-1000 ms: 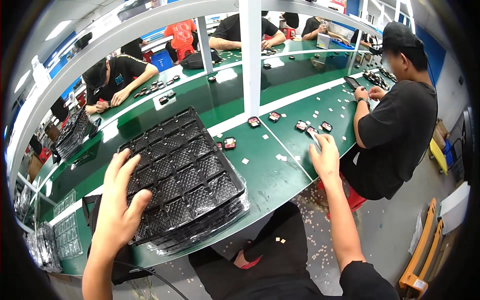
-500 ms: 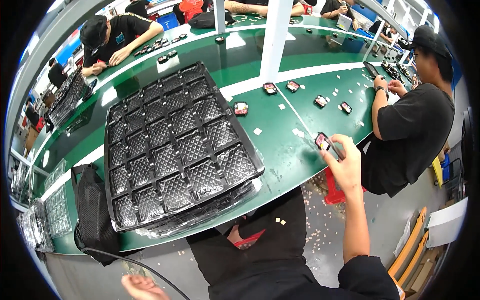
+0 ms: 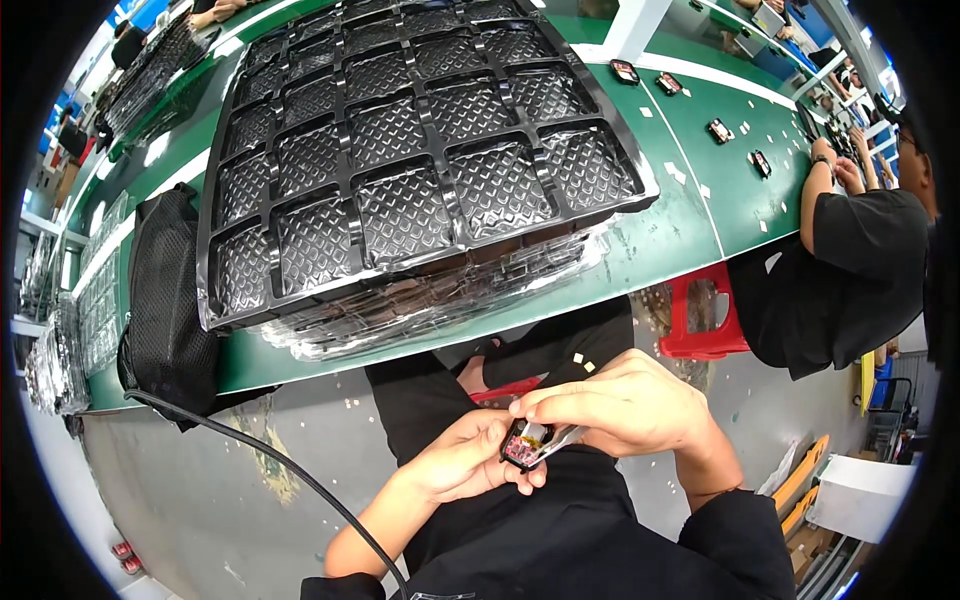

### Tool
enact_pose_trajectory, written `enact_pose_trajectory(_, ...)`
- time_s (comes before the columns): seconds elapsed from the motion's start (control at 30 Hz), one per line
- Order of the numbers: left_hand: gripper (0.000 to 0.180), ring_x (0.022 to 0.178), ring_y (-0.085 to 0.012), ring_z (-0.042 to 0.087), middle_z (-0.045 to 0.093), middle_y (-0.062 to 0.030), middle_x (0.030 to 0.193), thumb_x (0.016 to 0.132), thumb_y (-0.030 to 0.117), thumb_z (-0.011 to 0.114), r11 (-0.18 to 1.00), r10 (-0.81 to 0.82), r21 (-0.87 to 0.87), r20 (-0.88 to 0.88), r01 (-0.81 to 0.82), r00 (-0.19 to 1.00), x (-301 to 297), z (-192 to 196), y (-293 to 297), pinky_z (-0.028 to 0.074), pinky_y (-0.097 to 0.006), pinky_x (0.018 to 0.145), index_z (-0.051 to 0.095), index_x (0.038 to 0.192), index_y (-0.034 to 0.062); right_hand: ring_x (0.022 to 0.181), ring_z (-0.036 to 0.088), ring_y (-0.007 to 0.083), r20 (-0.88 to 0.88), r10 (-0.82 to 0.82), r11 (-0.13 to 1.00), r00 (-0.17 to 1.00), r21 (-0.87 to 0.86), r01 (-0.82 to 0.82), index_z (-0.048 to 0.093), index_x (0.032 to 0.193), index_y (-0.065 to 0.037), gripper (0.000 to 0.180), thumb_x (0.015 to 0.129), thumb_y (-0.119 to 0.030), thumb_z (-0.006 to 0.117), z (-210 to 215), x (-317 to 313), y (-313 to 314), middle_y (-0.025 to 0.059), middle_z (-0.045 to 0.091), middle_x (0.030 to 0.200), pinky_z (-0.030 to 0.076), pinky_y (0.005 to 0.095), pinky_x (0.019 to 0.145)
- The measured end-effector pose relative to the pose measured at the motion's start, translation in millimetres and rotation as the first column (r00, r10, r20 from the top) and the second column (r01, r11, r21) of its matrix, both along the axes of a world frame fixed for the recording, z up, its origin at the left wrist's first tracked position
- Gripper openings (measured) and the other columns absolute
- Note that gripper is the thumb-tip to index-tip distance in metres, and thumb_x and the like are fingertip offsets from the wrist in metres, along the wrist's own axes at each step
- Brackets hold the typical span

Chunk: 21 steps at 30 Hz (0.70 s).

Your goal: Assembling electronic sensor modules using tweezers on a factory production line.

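Note:
Above my lap, my left hand (image 3: 455, 462) grips a small black case (image 3: 520, 452), much like a watch body, with reddish and yellow parts showing inside. My right hand (image 3: 635, 405) is closed on a thin silvery tool that looks like tweezers (image 3: 560, 442); its tip reaches the case's edge. The right fingertips also touch the top of the case, and hide part of it. Ahead of both hands, a black tray (image 3: 400, 205) with square pockets lies on top of a stack on the green table (image 3: 690, 225).
Several similar cases, such as one black case (image 3: 720, 130), lie among pale square bits at the right. A black bag (image 3: 165, 290) hangs at the table's left edge, and a cable (image 3: 290, 470) crosses below it. A co-worker (image 3: 860, 240) sits at right near a red stool (image 3: 695, 315).
My right hand has brought the case from the table back to my lap. My left hand has come in from the lower left and taken hold of it. The view has tilted down.

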<state>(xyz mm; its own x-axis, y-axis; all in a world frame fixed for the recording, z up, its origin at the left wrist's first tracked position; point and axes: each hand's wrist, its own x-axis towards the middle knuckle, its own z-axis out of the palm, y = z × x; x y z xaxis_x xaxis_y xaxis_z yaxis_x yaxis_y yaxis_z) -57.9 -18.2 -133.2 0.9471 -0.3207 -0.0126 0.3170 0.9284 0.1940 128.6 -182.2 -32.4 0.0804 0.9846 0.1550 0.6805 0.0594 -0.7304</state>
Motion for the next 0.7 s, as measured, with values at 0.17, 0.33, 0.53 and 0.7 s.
enact_pose_trajectory(0.17,0.058,0.107,-0.0323,0.068,0.063,-0.0189,0.124,0.100,0.026,0.066,0.993,0.110,0.054,-0.044,-0.108,0.993,-3,10,8,0.059,-0.040,0.092,0.046,0.143,-0.0069,0.075,0.072,0.0202,0.124,-0.133,0.991,0.983,0.041,0.129,0.065,0.125,-0.012,0.043,0.085,-0.022,0.079,7,-14,7,0.0053,0.064,0.119,0.056,0.0308,0.054)
enact_pose_trajectory(0.33,0.056,0.115,-0.0330,0.066,0.058,-0.0164,0.133,0.093,0.017,0.074,0.793,0.571,0.289,-0.040,-0.537,0.820,-5,13,4,0.056,-0.048,0.099,0.050,0.142,0.0002,0.068,0.067,0.0207,0.116,-0.357,0.934,0.927,0.048,0.354,0.067,0.120,-0.009,0.040,0.083,-0.015,0.082,-4,-30,11,0.0073,0.060,0.101,0.057,0.0325,0.055)
enact_pose_trajectory(0.53,0.058,0.126,-0.0330,0.062,0.057,-0.0170,0.133,0.092,0.013,0.076,0.659,0.690,0.413,-0.001,-0.628,0.724,-5,12,-4,0.055,-0.048,0.105,0.049,0.142,0.0035,0.065,0.068,0.0204,0.255,-0.403,0.907,0.879,0.241,0.346,0.071,0.107,-0.002,0.032,0.078,-0.009,0.084,-29,-41,22,0.0055,0.067,0.090,0.056,0.0315,0.055)
enact_pose_trajectory(0.7,0.058,0.126,-0.0331,0.062,0.058,-0.0167,0.132,0.088,0.009,0.080,0.641,0.699,0.447,-0.004,-0.624,0.715,-9,8,-4,0.053,-0.047,0.108,0.053,0.139,0.0032,0.063,0.066,0.0167,0.367,-0.398,0.898,0.841,0.344,0.275,0.073,0.103,-0.002,0.030,0.076,-0.010,0.084,-35,-41,28,0.0056,0.067,0.087,0.054,0.0279,0.054)
